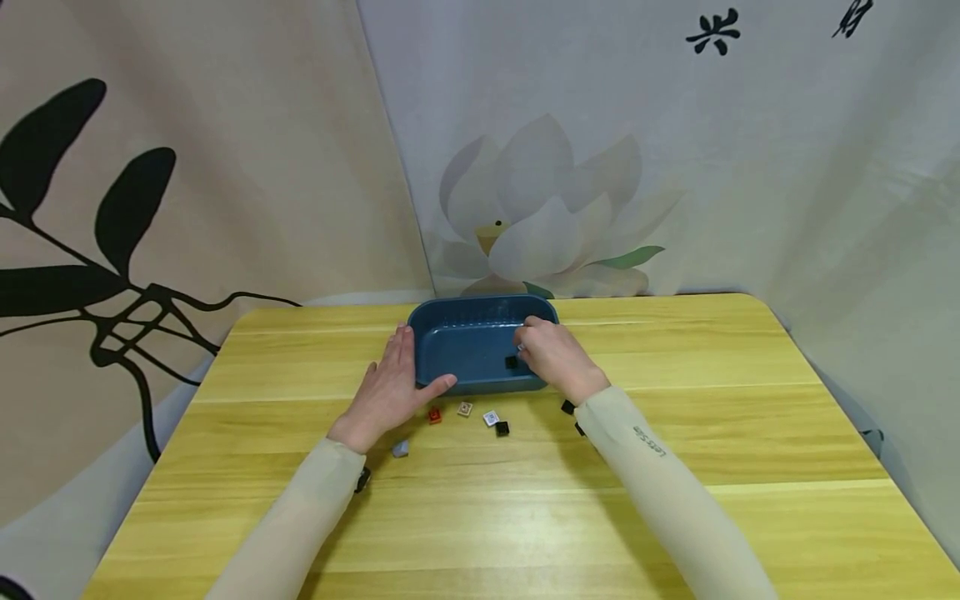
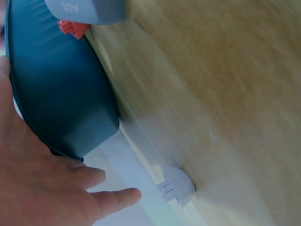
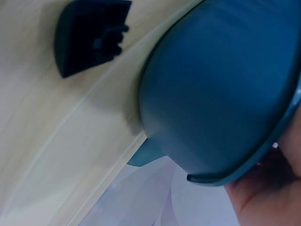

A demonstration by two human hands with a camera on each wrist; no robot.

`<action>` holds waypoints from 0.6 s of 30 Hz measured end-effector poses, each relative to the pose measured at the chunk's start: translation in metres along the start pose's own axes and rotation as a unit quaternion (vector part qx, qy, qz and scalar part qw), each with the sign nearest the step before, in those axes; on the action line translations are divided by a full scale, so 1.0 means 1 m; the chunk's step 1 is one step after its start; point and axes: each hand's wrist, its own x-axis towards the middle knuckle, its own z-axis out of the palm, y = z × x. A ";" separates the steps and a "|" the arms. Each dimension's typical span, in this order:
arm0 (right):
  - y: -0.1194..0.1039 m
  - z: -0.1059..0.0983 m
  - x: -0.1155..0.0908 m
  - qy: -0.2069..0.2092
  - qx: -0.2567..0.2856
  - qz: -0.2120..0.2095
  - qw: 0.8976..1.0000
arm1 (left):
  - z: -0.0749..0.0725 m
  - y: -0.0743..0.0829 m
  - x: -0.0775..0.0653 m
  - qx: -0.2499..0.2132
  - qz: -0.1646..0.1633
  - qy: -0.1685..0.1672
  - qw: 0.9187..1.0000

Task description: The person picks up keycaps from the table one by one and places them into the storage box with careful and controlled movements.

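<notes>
A blue tray (image 1: 457,354) stands toward the table's far edge. My left hand (image 1: 386,385) lies against its left end with fingers straight and spread, the thumb over the front rim. Over the right end, my right hand (image 1: 553,354) reaches inside with curled fingers, pinching a small pale keycap (image 1: 521,347) mostly covered by them. Beside those fingertips a black keycap (image 1: 512,362) sits on the tray floor. In front of the tray lie a red keycap (image 1: 435,415), a beige keycap (image 1: 465,408), a white keycap (image 1: 491,418) and another black keycap (image 1: 502,428).
A grey keycap (image 1: 401,448) lies nearer me, by the left wrist. Near the right sleeve is a black keycap (image 1: 567,407), with one more partly hidden by that sleeve. Behind the wooden table (image 1: 675,350) hangs a printed curtain (image 1: 570,100).
</notes>
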 end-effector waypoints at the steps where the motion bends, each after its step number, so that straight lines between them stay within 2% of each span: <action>1: 0.000 0.000 0.001 -0.003 -0.001 0.000 1.000 | 0.000 0.000 0.000 -0.002 0.000 0.000 1.000; 10: 0.001 0.000 0.005 -0.031 0.002 0.015 0.999 | -0.001 0.001 0.000 -0.004 -0.001 -0.003 1.000; 18: 0.002 0.000 0.005 -0.039 0.001 0.016 0.999 | -0.001 0.002 0.000 -0.005 -0.003 -0.002 1.000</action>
